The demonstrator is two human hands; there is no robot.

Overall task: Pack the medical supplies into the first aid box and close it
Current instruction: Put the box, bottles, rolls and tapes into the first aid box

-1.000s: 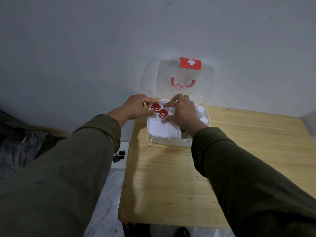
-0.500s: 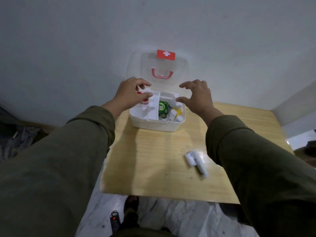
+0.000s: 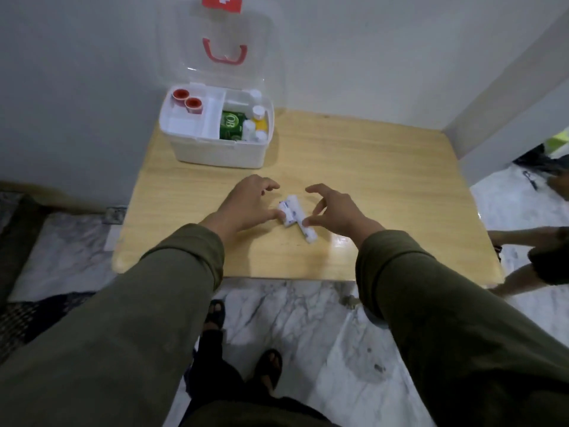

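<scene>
A white first aid box (image 3: 215, 152) stands at the table's back left, its clear lid (image 3: 221, 41) with a red handle upright against the wall. Two red tape rolls (image 3: 187, 100) sit in its left tray; a green packet (image 3: 231, 126) and small white bottles (image 3: 257, 114) fill its right side. Two white wrapped rolls (image 3: 294, 214) lie side by side on the wooden table (image 3: 385, 186). My left hand (image 3: 246, 201) and my right hand (image 3: 335, 211) flank them, fingers spread, fingertips touching the rolls from either side without gripping them.
A grey wall runs behind the table, and a white pillar (image 3: 508, 103) rises at the right. Another person's arm and leg (image 3: 529, 257) show at the right edge. Marble floor and my sandalled feet (image 3: 243, 343) lie below the front edge.
Both hands have drawn back from the box to the white rolls nearer the table's front. The two red tape rolls stay in the box's left tray. The view has tilted downward.
</scene>
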